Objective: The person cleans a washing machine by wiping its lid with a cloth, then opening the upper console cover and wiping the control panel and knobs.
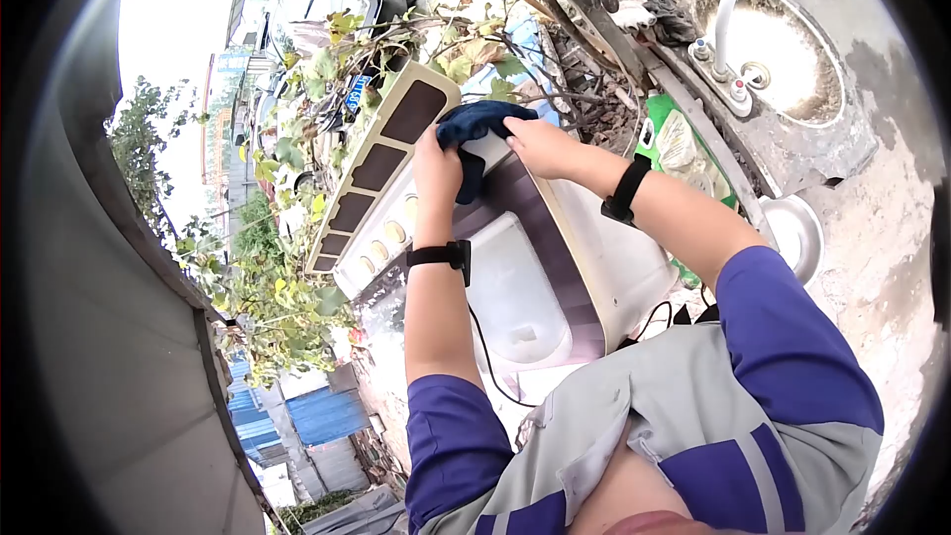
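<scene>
A dark blue cloth (485, 121) is stretched between my two hands at the far end of a washing machine (619, 248). My left hand (437, 166) is closed on the cloth's left end, and a loose flap hangs down beside it. On the other side my right hand (545, 147) pinches the cloth's right end. Below the hands is the machine's top with a pale lid (510, 287) set in a dark purple surround. Along the left runs a control panel with several cream knobs (394, 231) and a raised back strip with brown panels (379, 166).
A stone sink (832, 119) with a white curved faucet (733, 15) stands at the right. A metal basin (795, 238) lies below it, near a green bag (654, 129). Leafy vines (307, 139) grow behind the machine. A black cord (485, 357) hangs by the machine's front.
</scene>
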Motion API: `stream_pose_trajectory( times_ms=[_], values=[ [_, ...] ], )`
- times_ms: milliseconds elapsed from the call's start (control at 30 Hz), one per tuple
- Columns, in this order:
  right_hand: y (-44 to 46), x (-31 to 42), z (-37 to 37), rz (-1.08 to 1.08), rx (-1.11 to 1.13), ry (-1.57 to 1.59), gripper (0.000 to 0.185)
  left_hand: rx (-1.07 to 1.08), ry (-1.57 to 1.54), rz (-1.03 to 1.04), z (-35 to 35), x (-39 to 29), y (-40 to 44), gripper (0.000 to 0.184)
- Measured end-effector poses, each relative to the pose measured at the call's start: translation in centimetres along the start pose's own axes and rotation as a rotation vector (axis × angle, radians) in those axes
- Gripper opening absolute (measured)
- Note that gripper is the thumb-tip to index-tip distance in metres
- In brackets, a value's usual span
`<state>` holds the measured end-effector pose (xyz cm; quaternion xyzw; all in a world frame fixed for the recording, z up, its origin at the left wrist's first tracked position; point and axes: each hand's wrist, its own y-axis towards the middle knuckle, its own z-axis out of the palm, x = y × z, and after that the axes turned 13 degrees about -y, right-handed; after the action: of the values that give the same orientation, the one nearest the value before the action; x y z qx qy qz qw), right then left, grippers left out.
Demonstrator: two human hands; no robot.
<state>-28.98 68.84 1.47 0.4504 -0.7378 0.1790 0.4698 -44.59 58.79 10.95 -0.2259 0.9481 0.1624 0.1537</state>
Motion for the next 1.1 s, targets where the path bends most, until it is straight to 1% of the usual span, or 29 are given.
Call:
stream_pose_trajectory(
  times_ms=[33,100,133,167,200,233,267,300,333,367,433,467,500,567,600,700,733,833,900,967,1033,1067,1100],
  values=[
    [2.2,-0.8,-0.3,-0.027,0.023,-0.039,0.032,-0.058,-0.001,-0.056,0.2,-1.0,0.4,0.027],
    [6.4,-3.7,0.6,-0.133,0.000,0.122,0.025,-0.066,0.013,-0.100,0.4,-1.6,0.7,0.028],
    [6.7,-4.0,0.0,-0.150,0.035,0.072,0.029,-0.035,-0.009,-0.073,0.3,-1.2,0.6,0.029],
    [6.3,-4.1,0.1,-0.148,0.051,0.107,0.029,-0.009,-0.031,-0.049,0.2,-0.6,0.4,0.030],
    [5.4,-4.1,0.5,-0.123,-0.015,0.135,0.030,0.016,-0.055,-0.024,0.1,-0.2,0.3,0.031],
    [3.8,-3.9,0.6,-0.094,-0.082,0.161,0.030,0.062,-0.014,0.026,-0.1,-0.2,-0.2,0.032],
    [2.4,-3.9,0.5,-0.050,-0.072,0.119,0.034,0.106,0.024,0.079,-0.1,-0.5,-1.2,0.033],
    [1.0,-4.0,0.3,0.000,-0.069,0.180,0.031,0.151,0.063,0.132,-0.1,-0.7,-2.0,0.033],
    [-0.2,-4.7,1.0,-0.032,-0.103,0.244,0.027,0.133,0.084,0.145,-0.2,-1.2,-2.5,0.034],
    [-1.0,-5.3,1.8,-0.066,-0.138,0.309,0.024,0.195,0.041,0.105,-0.6,-1.4,-2.2,0.034],
    [-1.2,-5.4,3.1,-0.035,-0.221,0.471,0.019,0.300,-0.059,0.030,-1.1,-1.5,-0.9,0.034],
    [-0.3,-5.7,3.4,0.010,-0.139,0.554,0.019,0.350,-0.097,-0.027,-1.3,-1.5,-0.2,0.030],
    [0.7,-6.0,3.4,0.030,-0.094,0.607,0.017,0.343,-0.103,-0.059,-1.1,-1.7,0.2,0.029],
    [3.7,-5.9,3.2,0.017,-0.116,0.643,0.016,0.325,-0.106,-0.142,-1.1,-2.1,0.1,0.029],
    [5.2,-5.5,3.2,0.015,-0.135,0.649,0.015,0.292,-0.083,-0.117,-1.0,-2.3,-0.2,0.029],
    [7.7,-5.2,3.6,0.011,-0.203,0.662,0.011,0.254,0.029,-0.142,-0.7,-2.7,-0.6,0.034],
    [7.0,-4.9,3.6,0.022,-0.199,0.681,0.012,0.271,0.001,-0.171,-0.8,-2.9,-0.6,0.036],
    [3.6,-5.7,4.4,0.028,-0.160,0.645,0.016,0.239,-0.032,-0.101,-0.6,-2.4,-0.6,0.033],
    [1.0,-5.9,4.5,0.015,-0.105,0.712,0.016,0.248,-0.039,-0.114,-0.5,-2.4,-0.5,0.034],
    [0.7,-4.8,3.4,0.012,-0.104,0.684,0.015,0.252,-0.034,-0.125,-0.5,-2.6,-0.6,0.034],
    [2.9,-4.2,3.0,-0.004,-0.109,0.634,0.016,0.254,-0.015,-0.133,-0.6,-3.0,-0.5,0.035],
    [3.8,-3.6,2.4,0.003,-0.174,0.468,0.018,0.233,-0.009,-0.108,-0.5,-2.9,-0.6,0.035],
    [5.0,-3.2,2.2,0.005,-0.195,0.454,0.021,0.215,-0.004,-0.087,-0.3,-2.7,-0.8,0.036]
  ],
)
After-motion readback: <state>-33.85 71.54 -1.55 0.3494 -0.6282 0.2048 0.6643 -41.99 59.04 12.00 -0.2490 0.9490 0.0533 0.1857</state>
